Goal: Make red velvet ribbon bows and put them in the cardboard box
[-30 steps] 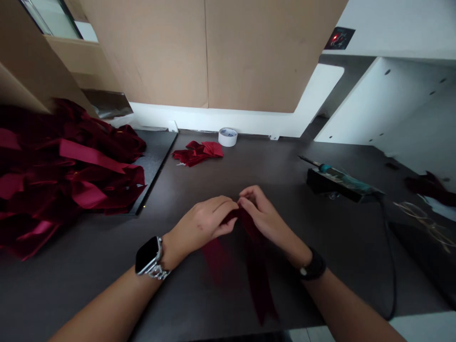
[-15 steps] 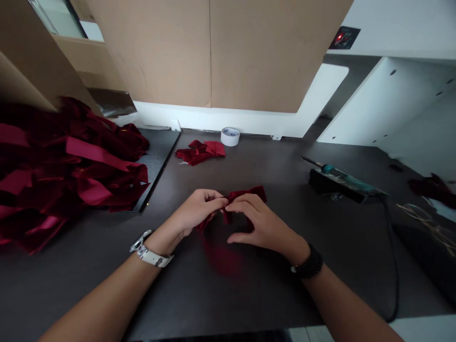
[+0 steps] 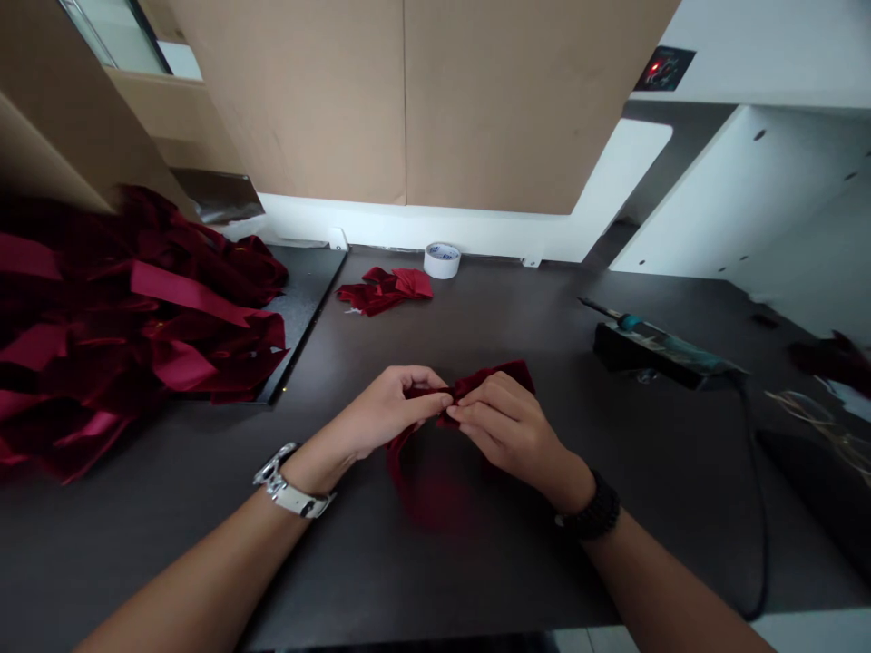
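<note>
Above the dark tabletop, my left hand (image 3: 398, 410) and my right hand (image 3: 507, 424) meet at the middle of a dark red velvet bow (image 3: 513, 374). The left thumb and fingers pinch it near its centre. Fingertips of the right hand close on the same spot from the other side. One loop of the bow sticks out past the right knuckles. Below the hands hangs a ribbon tail (image 3: 401, 462), its lower end smeared by motion. My fingers cover the bow's centre.
A large heap of red velvet bows (image 3: 183, 317) lies on a black board (image 3: 309, 272) at left. Small red ribbon pieces (image 3: 385, 290) and a white tape roll (image 3: 442, 262) are at the back. On the right, a soldering iron (image 3: 663, 340) rests on a stand, its cord running forward.
My right thumb and fingers, spread apart before, have closed on the bow's centre. Both hands and the bow have shifted slightly right. The ribbon tail has swung.
</note>
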The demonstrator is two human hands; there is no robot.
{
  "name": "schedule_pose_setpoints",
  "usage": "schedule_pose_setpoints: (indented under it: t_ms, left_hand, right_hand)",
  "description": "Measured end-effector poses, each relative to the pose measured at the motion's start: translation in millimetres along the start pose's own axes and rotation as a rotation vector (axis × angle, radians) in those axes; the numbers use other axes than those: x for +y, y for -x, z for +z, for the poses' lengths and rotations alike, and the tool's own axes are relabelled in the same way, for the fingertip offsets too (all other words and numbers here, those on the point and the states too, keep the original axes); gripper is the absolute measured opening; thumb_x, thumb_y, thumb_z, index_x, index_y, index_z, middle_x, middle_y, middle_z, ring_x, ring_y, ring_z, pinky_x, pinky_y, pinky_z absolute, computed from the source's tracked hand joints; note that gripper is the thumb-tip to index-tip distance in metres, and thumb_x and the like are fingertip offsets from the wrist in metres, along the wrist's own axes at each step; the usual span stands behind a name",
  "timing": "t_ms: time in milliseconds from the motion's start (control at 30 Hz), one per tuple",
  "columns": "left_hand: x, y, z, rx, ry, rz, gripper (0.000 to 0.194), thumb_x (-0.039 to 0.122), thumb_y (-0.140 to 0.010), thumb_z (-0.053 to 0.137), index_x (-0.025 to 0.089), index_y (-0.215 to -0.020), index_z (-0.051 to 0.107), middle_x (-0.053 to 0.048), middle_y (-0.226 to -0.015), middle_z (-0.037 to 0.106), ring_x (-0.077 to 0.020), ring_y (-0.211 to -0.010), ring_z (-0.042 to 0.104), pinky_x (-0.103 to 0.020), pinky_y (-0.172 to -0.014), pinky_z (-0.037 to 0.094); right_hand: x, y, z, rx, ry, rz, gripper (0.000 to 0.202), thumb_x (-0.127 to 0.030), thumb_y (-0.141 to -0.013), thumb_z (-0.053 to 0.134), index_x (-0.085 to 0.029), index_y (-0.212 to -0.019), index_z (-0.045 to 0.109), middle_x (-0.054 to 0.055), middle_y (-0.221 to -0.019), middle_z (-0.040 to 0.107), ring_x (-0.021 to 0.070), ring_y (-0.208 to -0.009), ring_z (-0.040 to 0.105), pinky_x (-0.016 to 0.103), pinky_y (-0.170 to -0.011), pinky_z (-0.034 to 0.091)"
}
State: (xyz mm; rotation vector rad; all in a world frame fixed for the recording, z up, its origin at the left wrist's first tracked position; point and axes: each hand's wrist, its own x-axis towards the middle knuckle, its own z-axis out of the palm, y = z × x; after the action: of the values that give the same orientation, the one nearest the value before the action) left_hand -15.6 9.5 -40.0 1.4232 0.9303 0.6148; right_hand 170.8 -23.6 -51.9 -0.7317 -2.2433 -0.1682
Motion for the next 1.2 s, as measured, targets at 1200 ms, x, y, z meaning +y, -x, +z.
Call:
schedule_pose_setpoints:
  t_ms: [1200]
  left_hand:
    - [-1,-1,1.7,0.009,-0.189,0.208,0.022,0.036,-0.085,0.058,0.015,-0.089,0.065,-0.001,-0.076,0.063,-0.0136,-0.07,0.056,-0.026,-0.066,0.044]
  right_hand:
    - [14,-4,-2,-0.149,-0.89,1.005,0.022,-0.037,-0.072,0.072,-0.019,-0.078,0.061,0.0,-0.074,0.062,0.0109,-0.063,0.051,0.025,-0.061,0.039]
